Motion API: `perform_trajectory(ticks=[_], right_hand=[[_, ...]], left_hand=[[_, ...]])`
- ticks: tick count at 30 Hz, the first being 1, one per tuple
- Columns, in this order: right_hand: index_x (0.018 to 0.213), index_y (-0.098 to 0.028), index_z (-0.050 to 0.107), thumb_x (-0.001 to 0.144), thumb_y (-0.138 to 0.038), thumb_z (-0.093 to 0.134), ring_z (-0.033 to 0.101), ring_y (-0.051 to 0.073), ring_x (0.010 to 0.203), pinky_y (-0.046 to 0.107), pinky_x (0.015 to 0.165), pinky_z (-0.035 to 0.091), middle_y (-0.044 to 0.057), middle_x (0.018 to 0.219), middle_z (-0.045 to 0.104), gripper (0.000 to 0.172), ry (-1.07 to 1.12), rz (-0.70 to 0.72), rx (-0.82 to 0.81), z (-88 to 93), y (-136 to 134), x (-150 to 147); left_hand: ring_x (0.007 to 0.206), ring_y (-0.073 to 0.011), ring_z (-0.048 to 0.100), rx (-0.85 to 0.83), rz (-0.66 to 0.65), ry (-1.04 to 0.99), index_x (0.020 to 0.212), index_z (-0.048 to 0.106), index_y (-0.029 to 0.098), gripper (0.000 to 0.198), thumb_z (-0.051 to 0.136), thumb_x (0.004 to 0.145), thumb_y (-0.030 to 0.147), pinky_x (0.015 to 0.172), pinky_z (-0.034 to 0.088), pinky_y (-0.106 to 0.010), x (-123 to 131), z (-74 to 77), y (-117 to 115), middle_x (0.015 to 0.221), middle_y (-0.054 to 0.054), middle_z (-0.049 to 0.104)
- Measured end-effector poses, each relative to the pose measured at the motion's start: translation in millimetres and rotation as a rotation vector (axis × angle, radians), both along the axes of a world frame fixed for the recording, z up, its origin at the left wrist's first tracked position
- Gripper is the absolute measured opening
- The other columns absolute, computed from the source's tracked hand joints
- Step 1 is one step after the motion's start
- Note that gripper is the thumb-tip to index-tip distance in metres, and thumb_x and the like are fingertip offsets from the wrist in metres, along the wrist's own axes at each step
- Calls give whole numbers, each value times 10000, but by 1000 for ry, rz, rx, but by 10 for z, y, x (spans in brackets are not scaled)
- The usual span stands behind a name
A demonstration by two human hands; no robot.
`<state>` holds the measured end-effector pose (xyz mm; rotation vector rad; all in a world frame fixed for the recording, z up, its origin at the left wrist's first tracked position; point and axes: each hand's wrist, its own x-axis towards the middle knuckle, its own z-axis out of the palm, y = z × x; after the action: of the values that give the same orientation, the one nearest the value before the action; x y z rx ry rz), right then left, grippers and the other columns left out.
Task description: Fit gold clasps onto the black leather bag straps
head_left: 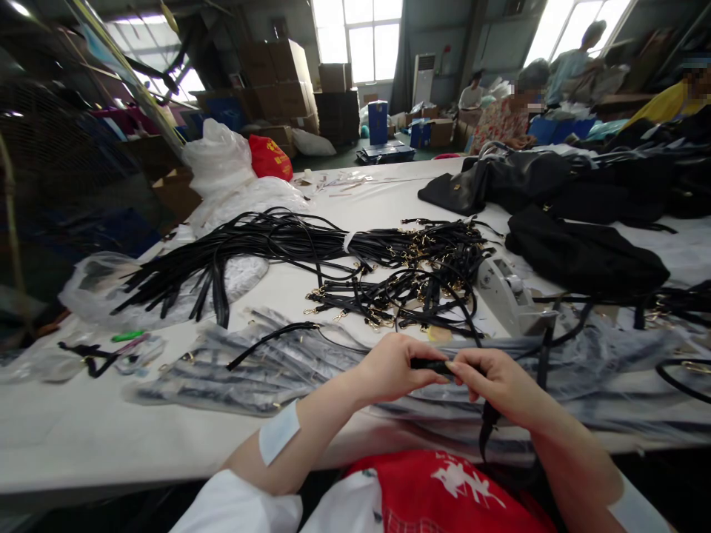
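Observation:
A black strap [430, 365] runs between my two hands, low over the table's near edge. My left hand [393, 364] has its thumb and fingers closed on one part of it. Close against it, my right hand [494, 377] pinches the same strap, and a loose end [489, 429] dangles below my right palm. Beneath and around my hands lie straps in clear plastic sleeves [266, 370]. Beyond them is a pile of black straps with gold clasps [400, 292].
A long bundle of black straps [289, 240] has a white tie round it. A white tape dispenser [508, 292] stands right of the clasps. Black bags [583, 248] are heaped at the right. Plastic wrap [222, 163] lies at the left. Several people sit or stand at the back right.

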<state>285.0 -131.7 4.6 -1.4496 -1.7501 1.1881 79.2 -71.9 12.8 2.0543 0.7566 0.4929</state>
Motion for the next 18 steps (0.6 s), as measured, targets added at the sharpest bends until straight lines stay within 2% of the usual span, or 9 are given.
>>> perform_trajectory(ticks=[4,7,10,12,14,16,18], right_hand=[[644,-178,552,929,-440,502,476,124,534,225,493,342,-20,558,510,390,-57,-10,77,39,-3,-17],[611,-176,540,913,-381,531,449,118,536,227,504,325,-25,547,496,365,-123,12,147,74,-14,-23],[620,-178,540,921,-370,518,465,118,531,225,508,342,-23,552,516,358,-104,48,117,54,-21,-36],[656,-181,561,933,-397,496,499,125,527,225,512,373,-19,561,544,358,-41,36,66,14,-23,-51],[674,-181,573,933,-439,495,518,130,521,227,513,395,-19,564,554,374,20,-9,46,-26,-28,-66],[656,-182,563,931,-468,499,516,131,518,229,511,395,-20,555,544,402,39,-64,75,-44,-36,-76],[624,-183,543,932,-466,504,505,130,525,230,514,382,-18,545,541,420,6,-102,129,-37,-47,-78]], left_hand=[[752,-159,676,-23,1,17,1077,762,210,281,720,811,290,667,476,-210,9,33,-4,901,-27,788],[670,-138,650,-36,-67,23,1091,754,163,271,651,874,289,617,466,-198,1,89,11,826,-45,778],[602,-114,617,24,-139,48,1024,770,165,266,536,949,267,574,439,-188,2,131,22,745,-36,757],[657,-128,648,88,-132,15,1024,767,174,261,530,952,257,622,464,-201,9,127,14,805,-48,770],[770,-165,687,133,-96,-44,1086,743,175,251,603,915,294,706,501,-232,17,99,-7,919,-74,778],[865,-197,701,170,-56,-79,1156,710,175,325,676,867,320,769,516,-260,24,66,-31,1008,-91,770],[873,-210,705,216,-28,-48,1165,702,174,337,685,861,319,763,517,-270,30,50,-48,1001,-94,769]])
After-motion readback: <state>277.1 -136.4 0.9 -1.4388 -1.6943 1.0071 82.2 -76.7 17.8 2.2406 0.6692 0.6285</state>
